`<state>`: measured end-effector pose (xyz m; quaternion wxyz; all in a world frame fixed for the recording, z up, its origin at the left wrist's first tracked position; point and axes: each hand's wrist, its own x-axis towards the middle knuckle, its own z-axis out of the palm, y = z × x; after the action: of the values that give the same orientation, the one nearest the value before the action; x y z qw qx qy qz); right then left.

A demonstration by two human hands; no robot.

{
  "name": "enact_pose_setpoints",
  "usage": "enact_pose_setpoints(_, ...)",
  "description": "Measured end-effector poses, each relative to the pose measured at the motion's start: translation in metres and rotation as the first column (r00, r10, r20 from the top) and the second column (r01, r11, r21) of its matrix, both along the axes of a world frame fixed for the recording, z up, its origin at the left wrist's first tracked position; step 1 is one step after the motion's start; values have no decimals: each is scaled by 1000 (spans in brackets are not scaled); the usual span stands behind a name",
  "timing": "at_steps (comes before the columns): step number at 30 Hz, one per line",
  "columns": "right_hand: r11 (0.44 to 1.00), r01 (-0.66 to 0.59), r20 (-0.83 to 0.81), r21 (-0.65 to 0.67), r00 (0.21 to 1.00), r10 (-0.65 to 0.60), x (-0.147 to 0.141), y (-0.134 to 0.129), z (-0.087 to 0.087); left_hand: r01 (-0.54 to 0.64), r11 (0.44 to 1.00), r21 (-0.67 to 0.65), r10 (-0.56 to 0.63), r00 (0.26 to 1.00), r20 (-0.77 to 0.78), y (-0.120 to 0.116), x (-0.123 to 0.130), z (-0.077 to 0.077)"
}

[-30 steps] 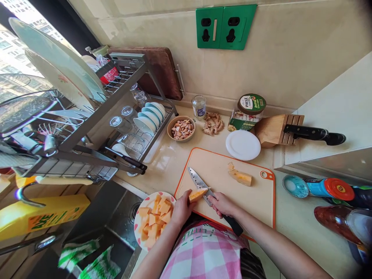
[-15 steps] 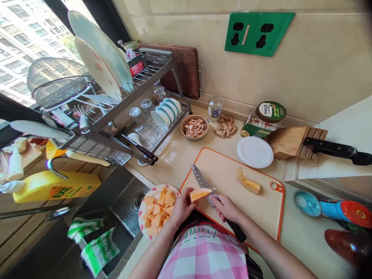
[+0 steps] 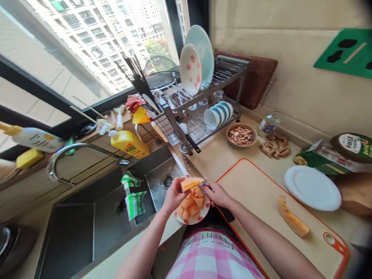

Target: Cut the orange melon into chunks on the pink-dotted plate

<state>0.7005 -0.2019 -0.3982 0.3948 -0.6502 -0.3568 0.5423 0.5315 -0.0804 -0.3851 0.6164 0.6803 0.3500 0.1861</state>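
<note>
My left hand point(image 3: 173, 196) grips a piece of orange melon point(image 3: 191, 183) above a plate point(image 3: 200, 219) of melon cubes point(image 3: 192, 204). In my right hand point(image 3: 216, 195) is a kitchen knife point(image 3: 193, 167); its blade points away to the upper left and lies against the near end of the melon piece. The knife's black handle runs back under my right wrist. A cutting board with an orange edge point(image 3: 250, 193) lies to the right, bearing another strip of melon point(image 3: 293, 217).
A sink point(image 3: 110, 209) with green-striped cloths point(image 3: 135, 205) is at the left. Behind stands a dish rack point(image 3: 200, 97). A bowl of shallots or garlic point(image 3: 241, 135), ginger point(image 3: 275, 146), a glass jar point(image 3: 270, 122) and a white plate point(image 3: 312, 187) line the counter's back and right.
My view has turned left toward the sink. Both hands, with the melon piece and knife, have moved left from the cutting board's edge to above the plate of cubes.
</note>
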Motion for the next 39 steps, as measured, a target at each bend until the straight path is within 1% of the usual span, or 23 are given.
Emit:
enact_pose_setpoints(2, 996, -82, 102, 23, 992, 79, -2, 27, -2, -58, 998, 16, 58, 998, 12, 15, -10, -5)
enact_pose_setpoints(4, 988, -148, 202, 42, 970, 137, -4, 46, -6, -97, 995, 21, 97, 995, 18, 25, -19, -13)
enact_pose_setpoints(6, 974, -221, 321, 51, 927, 193, -7, 58, -9, -127, 992, 24, 127, 992, 17, 30, -27, -23)
enact_pose_setpoints(9, 953, -301, 489, 38, 837, 245, -8, 67, -10, -150, 988, 29, 150, 989, 12, 32, -34, -37)
enact_pose_setpoints(10, 949, -315, 529, 28, 810, 254, -8, 68, -10, -154, 988, 34, 153, 988, 8, 32, -35, -40)
enact_pose_setpoints(12, 947, -322, 570, 8, 779, 260, -7, 71, -8, -162, 985, 59, 163, 986, -16, 32, -36, -43)
enact_pose_setpoints(16, 945, -323, 636, -45, 720, 277, -5, 71, -6, -176, 979, 106, 184, 981, -67, 35, -35, -46)
enact_pose_setpoints(21, 946, -307, 679, -102, 674, 291, -9, 65, -6, -166, 977, 132, 173, 984, -46, 36, -41, -52)
enact_pose_setpoints(25, 951, -288, 737, -113, 617, 275, -13, 60, -2, -232, 956, 182, 245, 968, -51, 33, -46, -56)
enact_pose_setpoints(27, 947, -298, 753, -116, 596, 280, -13, 59, 0, -261, 950, 172, 272, 961, -46, 31, -47, -58)
enact_pose_setpoints(30, 946, -303, 749, -112, 600, 281, -12, 57, 0, -269, 954, 131, 275, 961, -33, 28, -47, -58)
enact_pose_setpoints(33, 956, -279, 713, -85, 654, 254, -9, 54, -3, -286, 953, 101, 288, 958, -7, 26, -48, -57)
enact_pose_setpoints(35, 968, -245, 662, -49, 718, 216, -8, 51, -4, -318, 947, 50, 317, 948, 13, 25, -50, -54)
enact_pose_setpoints(37, 980, -197, 584, -9, 795, 165, -8, 49, -4, -364, 930, -45, 365, 931, 25, 24, -53, -49)
enact_pose_setpoints(39, 990, -142, 443, -14, 887, 134, -10, 44, -2, -397, 905, -155, 406, 913, 31, 22, -54, -41)
